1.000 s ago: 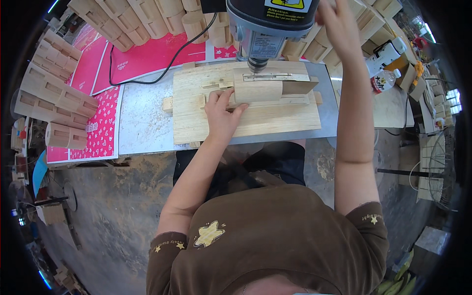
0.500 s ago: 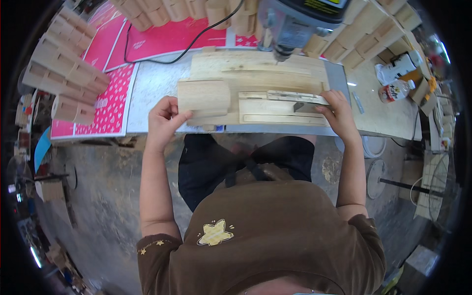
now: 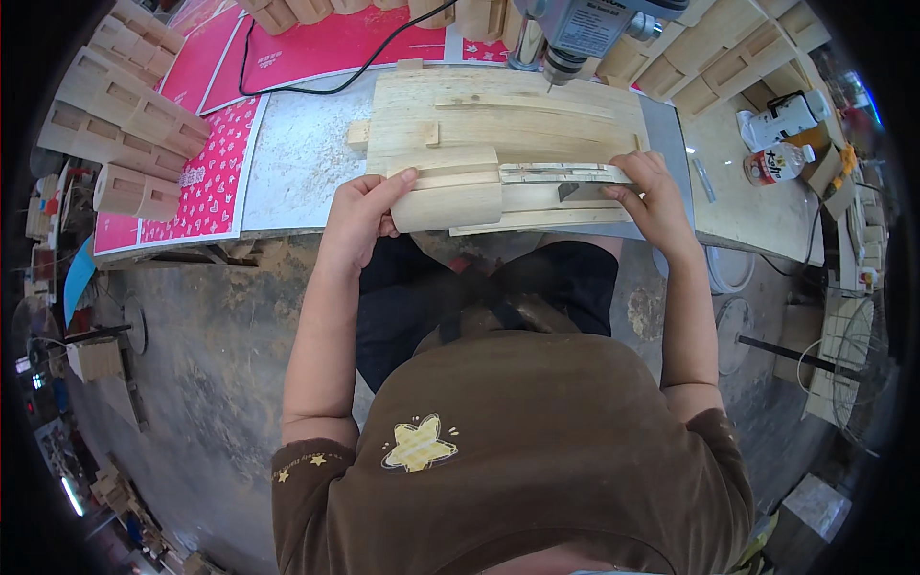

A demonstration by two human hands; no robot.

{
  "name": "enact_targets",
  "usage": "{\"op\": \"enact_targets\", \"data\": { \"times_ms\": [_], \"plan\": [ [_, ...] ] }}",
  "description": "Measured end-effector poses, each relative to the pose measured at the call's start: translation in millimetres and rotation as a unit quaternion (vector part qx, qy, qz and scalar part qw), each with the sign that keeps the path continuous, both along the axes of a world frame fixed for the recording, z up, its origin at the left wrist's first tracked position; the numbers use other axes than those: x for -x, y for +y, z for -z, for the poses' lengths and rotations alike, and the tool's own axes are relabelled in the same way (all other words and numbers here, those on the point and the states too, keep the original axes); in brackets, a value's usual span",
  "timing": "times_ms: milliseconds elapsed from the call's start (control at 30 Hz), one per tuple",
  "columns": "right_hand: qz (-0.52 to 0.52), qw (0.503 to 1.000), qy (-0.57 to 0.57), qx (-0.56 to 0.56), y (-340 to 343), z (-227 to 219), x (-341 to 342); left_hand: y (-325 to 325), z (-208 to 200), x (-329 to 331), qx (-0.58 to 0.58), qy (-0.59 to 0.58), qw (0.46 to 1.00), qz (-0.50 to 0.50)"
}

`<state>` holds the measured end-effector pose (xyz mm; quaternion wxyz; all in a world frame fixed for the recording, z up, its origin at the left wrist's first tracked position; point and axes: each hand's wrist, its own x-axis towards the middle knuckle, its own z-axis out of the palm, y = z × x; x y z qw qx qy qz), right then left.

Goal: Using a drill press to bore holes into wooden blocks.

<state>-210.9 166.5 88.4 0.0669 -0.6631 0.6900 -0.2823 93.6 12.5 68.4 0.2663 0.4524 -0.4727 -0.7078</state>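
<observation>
My left hand (image 3: pixel 369 213) is closed on the left end of a pale, rounded wooden block (image 3: pixel 448 203), thumb on top. The block's right end overlaps the left part of a wooden jig (image 3: pixel 537 218) made of long strips. At the jig's far right end, my right hand (image 3: pixel 652 203) pinches a thin, pale marked strip (image 3: pixel 561 173) between thumb and fingers. A small dark metal plate (image 3: pixel 572 192) stands beside that strip, near my right thumb. Beneath lies a wide wooden board (image 3: pixel 508 120). Above the board hangs a drill chuck (image 3: pixel 563 67) with a thin bit.
Rounded wooden blocks with cut slots (image 3: pixel 129 105) stand stacked at the left, others at the back and right. A black cable (image 3: pixel 355 86) curves over pink sheeting (image 3: pixel 316 57). At the right are a plastic bottle (image 3: pixel 776 163) and a white canister (image 3: pixel 791 117). Sawdust (image 3: pixel 331 120) covers the table's left part.
My left hand has carried the rounded block rightward, from beside the jig to over its left part. My right hand stays at the jig's right end. The whole view has shifted somewhat.
</observation>
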Motion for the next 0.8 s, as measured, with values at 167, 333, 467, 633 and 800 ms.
{"op": "enact_targets", "data": {
  "times_ms": [167, 333, 467, 633, 800],
  "plan": [
    [-0.029, 0.999, 0.016, -0.009, -8, 1, 5, -5, 7, 20, -0.01, 0.001, 0.998, 0.058],
    [-0.002, 1.0, 0.017, 0.021, -13, 12, -8, 18, 28, 55, 0.104, 0.026, 0.993, 0.04],
    [0.032, 0.999, 0.009, 0.043, -7, 13, -6, 40, 41, 55, 0.406, -0.037, 0.913, 0.007],
    [0.063, 0.995, 0.041, 0.072, -20, 18, 11, 38, 63, 76, 0.588, -0.201, 0.783, -0.01],
    [0.086, 0.993, 0.042, 0.07, -59, 20, 32, -6, 65, 100, 0.582, -0.27, 0.767, -0.011]
  ]
}}
